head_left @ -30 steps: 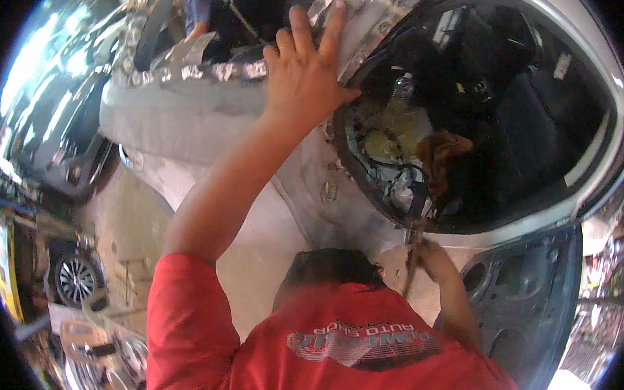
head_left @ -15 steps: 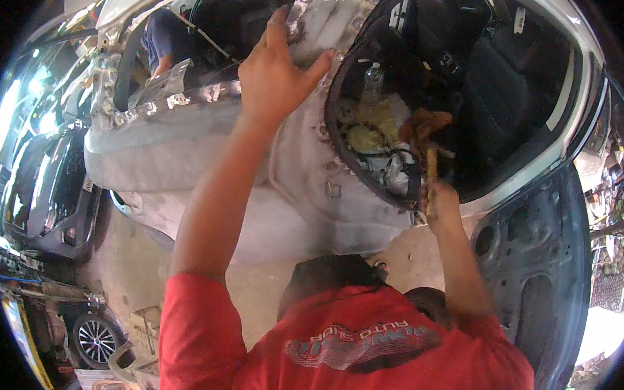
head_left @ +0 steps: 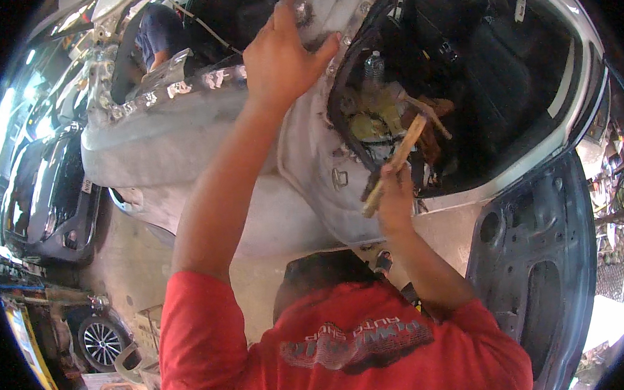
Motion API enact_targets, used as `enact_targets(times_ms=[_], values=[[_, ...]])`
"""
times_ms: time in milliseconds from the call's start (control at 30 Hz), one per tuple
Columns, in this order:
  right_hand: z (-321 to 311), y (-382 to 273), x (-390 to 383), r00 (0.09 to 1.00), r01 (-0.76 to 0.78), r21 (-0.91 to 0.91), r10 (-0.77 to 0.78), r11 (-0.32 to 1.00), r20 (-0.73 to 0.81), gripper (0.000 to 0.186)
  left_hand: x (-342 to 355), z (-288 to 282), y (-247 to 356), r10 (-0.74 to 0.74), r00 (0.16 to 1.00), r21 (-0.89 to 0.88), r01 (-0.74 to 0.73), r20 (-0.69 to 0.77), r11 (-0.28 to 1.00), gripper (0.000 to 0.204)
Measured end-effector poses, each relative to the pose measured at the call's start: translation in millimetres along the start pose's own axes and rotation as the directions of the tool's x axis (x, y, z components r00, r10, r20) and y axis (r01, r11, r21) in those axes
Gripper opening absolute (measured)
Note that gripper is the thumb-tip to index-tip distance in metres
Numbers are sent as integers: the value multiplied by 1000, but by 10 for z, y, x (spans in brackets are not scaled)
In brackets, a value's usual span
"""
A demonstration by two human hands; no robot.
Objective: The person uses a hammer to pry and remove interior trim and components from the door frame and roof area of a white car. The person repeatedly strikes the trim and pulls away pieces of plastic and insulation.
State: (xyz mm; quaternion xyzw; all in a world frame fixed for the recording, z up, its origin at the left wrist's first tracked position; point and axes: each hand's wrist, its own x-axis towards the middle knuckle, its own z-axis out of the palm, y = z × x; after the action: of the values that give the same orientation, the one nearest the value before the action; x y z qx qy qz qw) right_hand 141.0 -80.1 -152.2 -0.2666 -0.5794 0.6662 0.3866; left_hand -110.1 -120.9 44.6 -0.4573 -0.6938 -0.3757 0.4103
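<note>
Pale car body [head_left: 196,137]: stretched across the upper part of the view, patchy grey-white, with rough, shiny edging along the angular opening [head_left: 172,91] at upper left.
Dark car [head_left: 41,209]: standing at far left, near the pale car body, glossy and bent by the lens.
Rounded opening [head_left: 331,109]: set in the pale car body at upper right, rimmed in black, looking in on a dark seat [head_left: 494,97].
Dark door panel [head_left: 520,255]: placed at lower right, just below the rounded opening, ribbed and hollowed.
Other person: glimpsed through the angular opening, in a dark blue garment [head_left: 163,30], mostly hidden.
Red shirt [head_left: 206,320]: worn by the person at work, filling the lower centre.
Wheel [head_left: 99,342]: upright at lower left, with silver spokes.
Left hand [head_left: 280,59]: unclenched, laid against the metal pillar [head_left: 337,8] between the two openings, thumb spread wide.
Right hand [head_left: 397,197]: closed around a wooden tool [head_left: 412,134] at the lower-left rim of the rounded opening.
Wooden tool: slanted up to the right, with upper end over the rounded opening; exact kind unclear.
Brown cloth-like piece [head_left: 431,152]: bunched inside, behind the wooden tool.
Clear bottle [head_left: 374,66]: upright inside the rounded opening, above yellowish clutter [head_left: 372,126].
</note>
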Motion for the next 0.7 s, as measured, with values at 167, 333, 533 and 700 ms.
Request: enact_targets(times_ms=[167,333,533,700], values=[[-90,-53,64,948,-277,-83,287,957,140,18,1,-11,-37,-20,999,84,17,36,996,94],[-291,196,94,977,211,-345,-181,915,115,19,9,26,-40,3,1000,23,-3,-3,1000,93],[-327,158,-145,994,-61,-223,80,973,77,25,8,10,-2,-84,994,93,77,73,993,94],[-664,487,-104,966,-232,-267,254,935,51,20,-4,-50,56,-58,997,-21,59,57,998,90]])
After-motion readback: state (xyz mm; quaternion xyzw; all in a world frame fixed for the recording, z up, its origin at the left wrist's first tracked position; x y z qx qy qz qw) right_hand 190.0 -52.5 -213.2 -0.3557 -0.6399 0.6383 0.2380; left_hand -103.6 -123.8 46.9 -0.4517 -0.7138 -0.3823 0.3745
